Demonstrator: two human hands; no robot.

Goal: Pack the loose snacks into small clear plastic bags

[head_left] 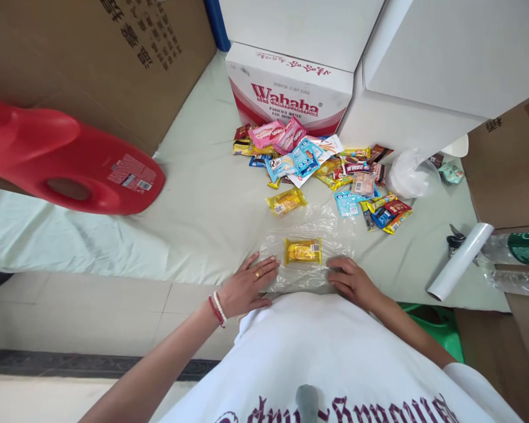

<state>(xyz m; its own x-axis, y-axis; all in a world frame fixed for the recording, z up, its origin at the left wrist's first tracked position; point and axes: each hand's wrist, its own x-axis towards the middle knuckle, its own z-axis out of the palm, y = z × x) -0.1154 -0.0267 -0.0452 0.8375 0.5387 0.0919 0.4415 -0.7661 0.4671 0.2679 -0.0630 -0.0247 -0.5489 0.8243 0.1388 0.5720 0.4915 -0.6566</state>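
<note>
A sheet of clear plastic film (306, 226) lies spread on the covered table, its surface wrinkled and shiny. On it rests a snack in a yellow see-through wrapper (302, 251), between my two hands. My left hand (251, 285), with a ring and bracelets, lies with its fingers stretched out over the film's left edge. At the right edge, my right hand (352, 282) touches the film, fingers slightly bent and apart. Neither holds anything. Just beyond the film's upper left part is a second yellow-wrapped snack (286, 201).
Several wrapped snacks (306, 158) are heaped before a Wahaba-style water carton (286, 97). A red detergent bottle (92, 164) stands at left. To the right are a white plastic bag (409, 175), a white roll (461, 261), scissors (456, 238) and plastic bottles (526, 248).
</note>
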